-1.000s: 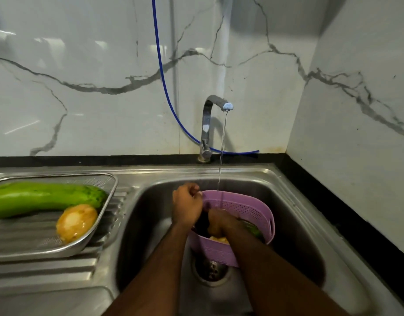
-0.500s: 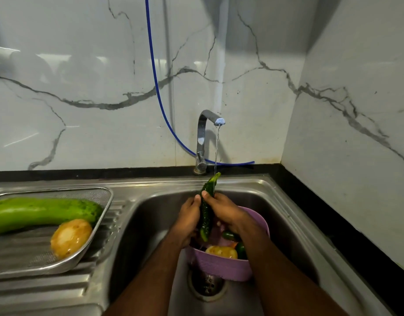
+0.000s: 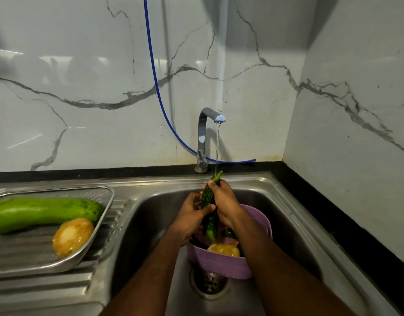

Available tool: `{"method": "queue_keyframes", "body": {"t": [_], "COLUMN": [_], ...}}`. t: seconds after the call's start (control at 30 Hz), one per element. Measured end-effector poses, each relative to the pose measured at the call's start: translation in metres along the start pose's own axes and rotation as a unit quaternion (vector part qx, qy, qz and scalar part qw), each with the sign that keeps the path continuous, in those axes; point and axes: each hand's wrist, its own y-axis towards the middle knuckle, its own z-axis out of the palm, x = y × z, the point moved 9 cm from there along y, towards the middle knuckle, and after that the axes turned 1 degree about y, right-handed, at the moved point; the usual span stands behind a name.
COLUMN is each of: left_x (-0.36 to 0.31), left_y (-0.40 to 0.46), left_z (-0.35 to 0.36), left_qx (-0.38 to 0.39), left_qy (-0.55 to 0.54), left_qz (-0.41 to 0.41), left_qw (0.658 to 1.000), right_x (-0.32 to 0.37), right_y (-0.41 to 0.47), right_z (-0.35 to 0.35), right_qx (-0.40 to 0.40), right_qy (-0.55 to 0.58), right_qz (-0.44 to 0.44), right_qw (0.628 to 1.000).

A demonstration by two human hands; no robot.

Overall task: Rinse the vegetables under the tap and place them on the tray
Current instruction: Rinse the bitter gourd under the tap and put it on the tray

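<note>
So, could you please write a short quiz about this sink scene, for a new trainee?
1. True or false: water runs from the tap onto the cucumber.
2. Which hands grip the cucumber? A) left hand only B) right hand only C) both
3. Fill in: on the tray lie a long green gourd and a ___.

Key
1. True
2. C
3. potato; another one sits in the purple basket in the sink.
</note>
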Motion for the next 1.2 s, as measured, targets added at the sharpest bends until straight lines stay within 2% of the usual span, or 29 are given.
{"method": "queue_keyframes", "body": {"t": [0.2,0.27,0.43,0.5,0.57,0.73,0.83,0.93,1.07,1.2], "left_x": [-0.002,0.0,0.02,0.021,0.018,0.011,0.006,0.007,0.009,0.01], "left_y": [0.001,0.001,-0.005,-0.006,-0.006,0.004,0.009,0.009,0.011,0.012], "left_z": [-0.007,-0.009,0.013,0.016,0.015,0.005,-0.003,-0.007,-0.005,-0.007], "left_qx": [-0.03,-0.034,0.09,0.092,0.075,0.02,-0.01,-0.036,-0.021,-0.005], "left_qy": [0.04,0.015,-0.09,-0.129,-0.124,0.0,0.116,0.164,0.153,0.135], "left_qz": [0.028,0.01,-0.119,-0.134,-0.128,-0.044,0.018,0.035,0.027,0.028], "left_qw": [0.998,0.999,0.985,0.978,0.981,0.999,0.993,0.985,0.988,0.99], "right_x": [0.006,0.008,0.018,0.016,0.014,0.013,0.015,0.021,0.021,0.017], "right_y": [0.001,0.001,0.0,-0.002,-0.005,-0.006,-0.004,-0.002,0.001,0.0], "right_z": [0.006,0.003,-0.002,0.002,0.006,0.006,0.0,-0.002,-0.004,0.0], "right_qx": [-0.014,-0.028,-0.033,-0.014,0.004,0.009,-0.031,-0.05,-0.051,0.001], "right_qy": [0.08,0.11,0.209,0.205,0.203,0.121,0.041,-0.001,0.011,-0.001], "right_qz": [-0.009,-0.001,0.018,0.035,0.044,0.028,-0.013,-0.038,-0.028,-0.005], "right_qw": [0.997,0.994,0.977,0.978,0.978,0.992,0.999,0.998,0.998,1.0]}}
